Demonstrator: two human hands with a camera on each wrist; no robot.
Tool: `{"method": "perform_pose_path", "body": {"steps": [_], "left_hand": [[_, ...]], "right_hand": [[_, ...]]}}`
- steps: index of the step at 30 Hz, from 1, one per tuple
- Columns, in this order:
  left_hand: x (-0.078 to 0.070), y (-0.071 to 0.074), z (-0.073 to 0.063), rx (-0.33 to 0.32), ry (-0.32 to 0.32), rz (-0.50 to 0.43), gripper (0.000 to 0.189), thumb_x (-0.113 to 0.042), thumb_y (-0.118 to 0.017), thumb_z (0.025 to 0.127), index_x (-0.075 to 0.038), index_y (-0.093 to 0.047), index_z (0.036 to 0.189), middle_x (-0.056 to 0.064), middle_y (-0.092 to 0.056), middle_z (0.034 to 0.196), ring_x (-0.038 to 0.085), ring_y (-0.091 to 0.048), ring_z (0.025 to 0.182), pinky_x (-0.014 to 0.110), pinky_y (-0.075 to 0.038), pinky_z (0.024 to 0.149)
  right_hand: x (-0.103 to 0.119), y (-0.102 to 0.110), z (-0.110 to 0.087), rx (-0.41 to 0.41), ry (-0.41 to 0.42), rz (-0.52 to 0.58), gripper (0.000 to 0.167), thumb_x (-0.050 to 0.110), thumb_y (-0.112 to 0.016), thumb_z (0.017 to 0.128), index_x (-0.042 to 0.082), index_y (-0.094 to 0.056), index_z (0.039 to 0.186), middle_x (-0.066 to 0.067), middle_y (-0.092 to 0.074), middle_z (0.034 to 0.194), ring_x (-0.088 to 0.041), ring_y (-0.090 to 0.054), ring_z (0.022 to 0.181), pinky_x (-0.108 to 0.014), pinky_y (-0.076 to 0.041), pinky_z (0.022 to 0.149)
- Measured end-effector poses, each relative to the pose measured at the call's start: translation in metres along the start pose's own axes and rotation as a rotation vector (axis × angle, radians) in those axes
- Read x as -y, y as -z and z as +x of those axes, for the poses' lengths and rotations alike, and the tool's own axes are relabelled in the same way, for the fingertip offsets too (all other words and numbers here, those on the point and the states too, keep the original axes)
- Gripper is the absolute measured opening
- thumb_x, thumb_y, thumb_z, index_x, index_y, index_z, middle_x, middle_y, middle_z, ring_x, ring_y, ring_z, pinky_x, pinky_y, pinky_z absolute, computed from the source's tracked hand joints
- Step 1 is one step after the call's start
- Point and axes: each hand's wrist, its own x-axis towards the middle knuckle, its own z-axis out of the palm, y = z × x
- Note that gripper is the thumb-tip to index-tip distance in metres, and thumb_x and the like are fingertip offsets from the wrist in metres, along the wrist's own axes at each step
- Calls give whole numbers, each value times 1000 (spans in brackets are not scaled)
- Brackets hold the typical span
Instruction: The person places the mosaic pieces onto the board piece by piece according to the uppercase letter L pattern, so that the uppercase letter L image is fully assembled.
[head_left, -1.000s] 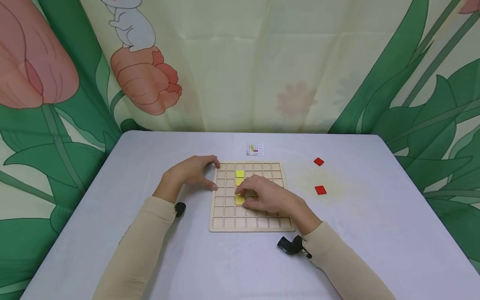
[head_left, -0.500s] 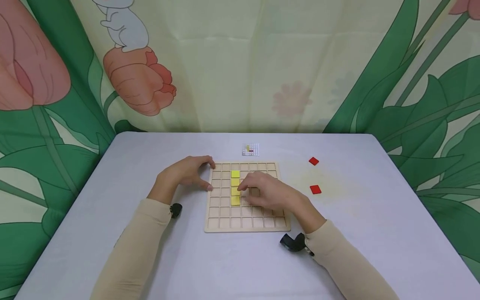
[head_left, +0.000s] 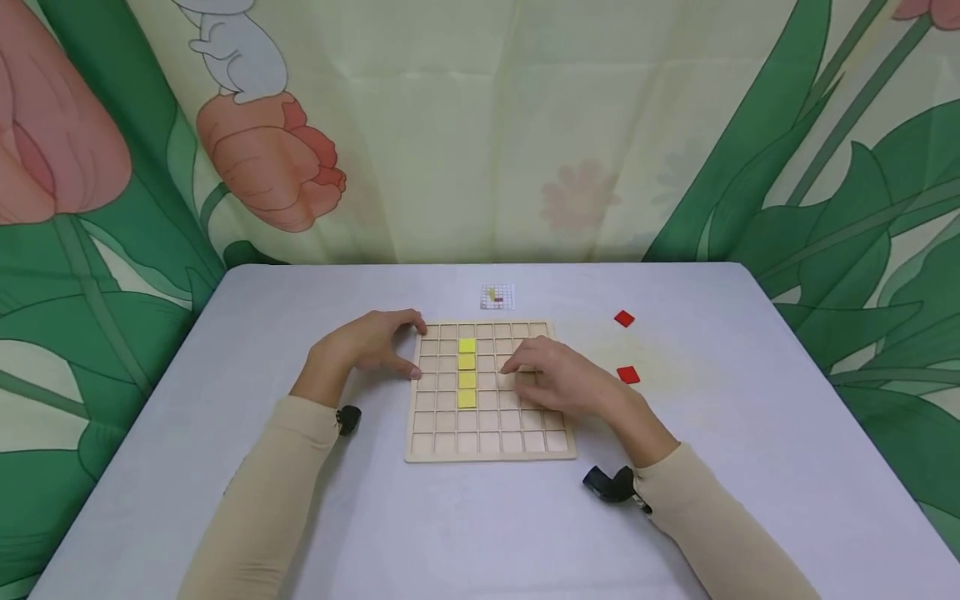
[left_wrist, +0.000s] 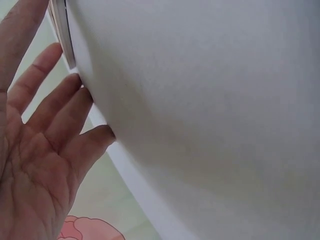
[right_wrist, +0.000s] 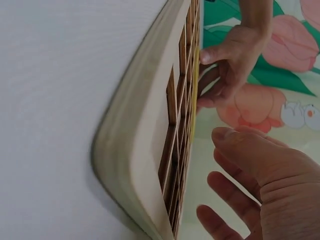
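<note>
A wooden grid board (head_left: 491, 457) lies on the white table. Several yellow square tiles (head_left: 467, 379) fill a vertical line of its cells, left of the middle. My left hand (head_left: 367, 342) touches the board's left edge, thumb and fingers spread apart; the left wrist view shows its fingertips (left_wrist: 55, 49) right at the edge. Over the right half of the grid hovers my right hand (head_left: 566, 379), fingers loosely bent. In the right wrist view nothing sits between thumb (right_wrist: 235, 142) and fingers. Two red square tiles, one farther back (head_left: 624, 318) and one nearer (head_left: 627, 375), lie right of the board.
Behind the board lies a small printed card (head_left: 497, 297) with a coloured grid pattern. A curtain (head_left: 450, 167) printed with tulips and a rabbit hangs along the table's back edge. Each wrist carries a small black camera, such as the right one (head_left: 611, 485).
My right hand has drawn back to the right, away from the yellow tiles, uncovering the whole line. The left hand stays at the board's edge. The head view has shifted slightly.
</note>
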Motion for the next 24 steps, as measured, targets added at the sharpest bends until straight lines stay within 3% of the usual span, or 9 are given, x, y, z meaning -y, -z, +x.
{"method": "perform_pose_path", "body": {"steps": [8,24], "left_hand": [[1,0,0,-2,-7,-13,69,-44,-93,73,-28,-58,130,10,-46,156,29,-42,145,50,-35,119],[4,-2,2,-10,5,-6,69,-44,-94,72,-29,-58,129,9,-44,159,29,-40,147,50,-35,120]], "right_hand": [[-7,7,-10,-40,-79,-31,25,11,-73,93,12,-73,118,5,-69,116,-18,-60,114,-40,-51,98],[-24,21,-34,-108,-67,-42,26,8,-76,91,11,-72,117,0,-71,115,-18,-60,113,-42,-51,97]]}}
